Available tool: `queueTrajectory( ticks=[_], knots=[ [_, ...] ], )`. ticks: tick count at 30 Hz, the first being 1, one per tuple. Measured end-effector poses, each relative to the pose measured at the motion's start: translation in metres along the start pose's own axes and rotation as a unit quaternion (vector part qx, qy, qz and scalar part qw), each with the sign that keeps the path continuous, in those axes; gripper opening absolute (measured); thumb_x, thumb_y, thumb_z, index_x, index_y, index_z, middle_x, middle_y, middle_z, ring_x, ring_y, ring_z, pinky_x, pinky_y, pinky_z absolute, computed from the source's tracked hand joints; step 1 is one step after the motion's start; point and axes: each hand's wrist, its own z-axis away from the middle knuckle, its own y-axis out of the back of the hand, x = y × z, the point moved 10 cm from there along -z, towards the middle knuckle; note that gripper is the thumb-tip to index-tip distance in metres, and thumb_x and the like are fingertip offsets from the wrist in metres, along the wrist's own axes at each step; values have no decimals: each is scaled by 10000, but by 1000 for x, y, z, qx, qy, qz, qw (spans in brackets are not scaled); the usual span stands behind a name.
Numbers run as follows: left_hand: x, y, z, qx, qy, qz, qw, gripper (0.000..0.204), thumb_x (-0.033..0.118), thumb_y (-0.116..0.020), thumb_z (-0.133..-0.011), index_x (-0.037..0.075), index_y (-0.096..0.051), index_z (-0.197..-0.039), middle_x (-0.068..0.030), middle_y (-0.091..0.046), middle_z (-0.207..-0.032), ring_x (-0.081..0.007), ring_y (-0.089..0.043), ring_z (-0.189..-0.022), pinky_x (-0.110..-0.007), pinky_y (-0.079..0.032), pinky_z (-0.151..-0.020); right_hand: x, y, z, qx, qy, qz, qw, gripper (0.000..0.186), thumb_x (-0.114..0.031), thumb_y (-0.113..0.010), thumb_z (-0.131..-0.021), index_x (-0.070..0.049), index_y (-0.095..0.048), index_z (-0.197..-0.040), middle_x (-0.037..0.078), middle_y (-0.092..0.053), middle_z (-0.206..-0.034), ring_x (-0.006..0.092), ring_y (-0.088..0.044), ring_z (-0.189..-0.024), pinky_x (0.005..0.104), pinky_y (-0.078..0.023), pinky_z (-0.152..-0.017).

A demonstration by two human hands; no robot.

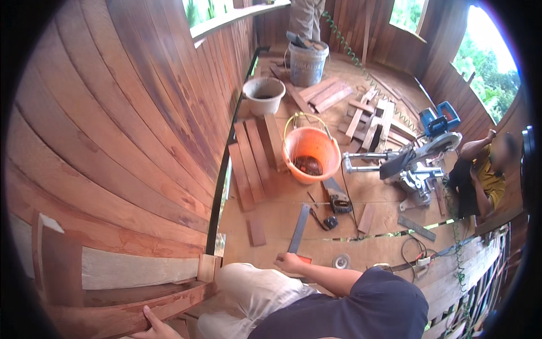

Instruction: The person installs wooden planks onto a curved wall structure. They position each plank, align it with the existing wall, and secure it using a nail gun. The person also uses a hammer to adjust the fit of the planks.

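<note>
My right hand (289,263) is closed at the corner of a try square (299,229) with a dark blade and an orange-red stock, down at the floor beside my knee. At the lower left, my left hand (155,327) grips the lower edge of a reddish wooden board (135,311) along the wall frame; its thumb lies on the board's face and its other fingers are hidden. Just beyond the square are a tape measure (330,222) and a handsaw (339,202). A short wood piece (257,232) lies left of the square.
An orange bucket (311,175), a white bucket (264,104) and a large grey bucket (307,70) stand ahead. Cut boards (248,164) lie by the wall. At right are a miter saw (423,152), a seated person (483,175) and cables (415,254). Another person's legs (306,22) show behind.
</note>
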Motion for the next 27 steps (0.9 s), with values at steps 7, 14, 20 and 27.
queueTrajectory(
  ticks=[7,14,20,27],
  knots=[
    [16,-11,4,-13,1,7,1000,892,83,-750,-943,-90,-149,-1579,-282,-371,-1545,-304,-487,-1367,-423,-490,-1111,-189,37,54,53,244,45,967,421,-404,-659,-944,-55,-686,-1178,210,-675,-1186,379,-634,-1146,468,-499,-996],
    [7,-4,4,2,5,8,1000,1013,131,-824,-883,-86,-136,-1593,-291,-348,-1573,-330,-473,-1389,-440,-453,-1127,-201,16,53,101,322,245,909,387,-355,-696,-858,-95,-670,-1143,131,-596,-1201,373,-560,-1182,508,-509,-958],
    [21,-9,7,-1,-6,29,1000,1015,173,-816,-894,-57,-132,-1607,-285,-350,-1589,-355,-446,-1423,-449,-386,-1174,-219,-7,49,28,315,282,906,412,-410,-669,-906,-124,-658,-1203,131,-624,-1258,377,-543,-1256,566,-420,-1075],
    [28,2,8,23,-47,0,999,990,169,-839,-873,-79,-191,-1578,-297,-390,-1549,-360,-468,-1397,-460,-396,-1166,-235,-91,64,-74,352,437,824,334,-357,-595,-937,-125,-715,-1144,121,-688,-1246,277,-612,-1264,628,-239,-1195]
  ],
)
